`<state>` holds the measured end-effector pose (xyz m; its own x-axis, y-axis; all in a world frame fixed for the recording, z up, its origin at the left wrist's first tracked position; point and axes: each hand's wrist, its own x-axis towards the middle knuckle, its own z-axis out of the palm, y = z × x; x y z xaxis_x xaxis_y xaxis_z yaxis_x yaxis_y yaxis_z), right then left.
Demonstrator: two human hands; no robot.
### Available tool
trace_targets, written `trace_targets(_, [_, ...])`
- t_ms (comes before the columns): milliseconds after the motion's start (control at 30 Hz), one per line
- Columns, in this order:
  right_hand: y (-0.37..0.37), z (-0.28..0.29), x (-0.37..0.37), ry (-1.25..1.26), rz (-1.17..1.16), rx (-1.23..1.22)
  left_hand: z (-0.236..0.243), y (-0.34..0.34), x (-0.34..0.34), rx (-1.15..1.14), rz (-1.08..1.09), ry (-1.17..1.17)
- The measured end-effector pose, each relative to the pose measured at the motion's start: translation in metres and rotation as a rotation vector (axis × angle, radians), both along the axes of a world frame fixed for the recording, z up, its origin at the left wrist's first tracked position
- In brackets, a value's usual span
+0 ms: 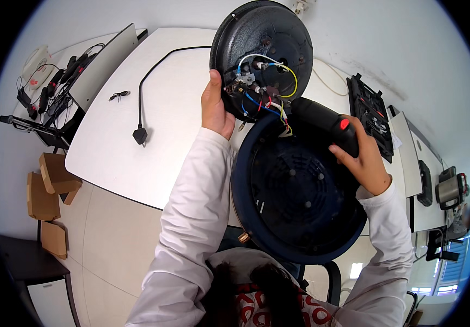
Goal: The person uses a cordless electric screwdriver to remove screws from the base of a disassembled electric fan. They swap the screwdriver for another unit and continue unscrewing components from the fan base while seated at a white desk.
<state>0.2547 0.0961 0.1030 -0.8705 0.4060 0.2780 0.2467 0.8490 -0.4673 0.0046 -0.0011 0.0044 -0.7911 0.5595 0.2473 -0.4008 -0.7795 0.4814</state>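
My left hand (217, 108) is closed on the edge of a round black metal cooker base (267, 34), which it holds up tilted, underside toward me. White, yellow, blue and red wires (295, 82) run across that underside to terminals at its lower part. A black power screwdriver (316, 119) with a red button is gripped in my right hand (370, 163). Its front end reaches the wires; whether its tip touches anything is hidden. Below both hands, a dark blue round housing (300, 252) lies with its hollow inside facing up, vent slots showing in its bottom.
A black power cord with a plug (140, 134) lies on the white table (104, 136), near a small bundled cable (119, 96). An open black tool case (372, 117) stands at the right. Cardboard boxes (60, 173) are on the left; another person (464, 218) is far right.
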Motion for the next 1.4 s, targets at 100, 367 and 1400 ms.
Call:
trace_targets(100, [-0.001,0.0,-0.001,-0.001,-0.009,0.008,-0.003,-0.001,-0.003,-0.032,-0.022,0.028])
trace_targets(367, [-0.004,0.009,-0.001,-0.092,-0.008,0.103,-0.005,0.002,-0.004,-0.002,-0.017,-0.003])
trace_targets(1400, [-0.038,-0.015,0.101,0.747,-0.059,-1.538,-0.012,0.004,-0.008,-0.007,-0.085,-0.019])
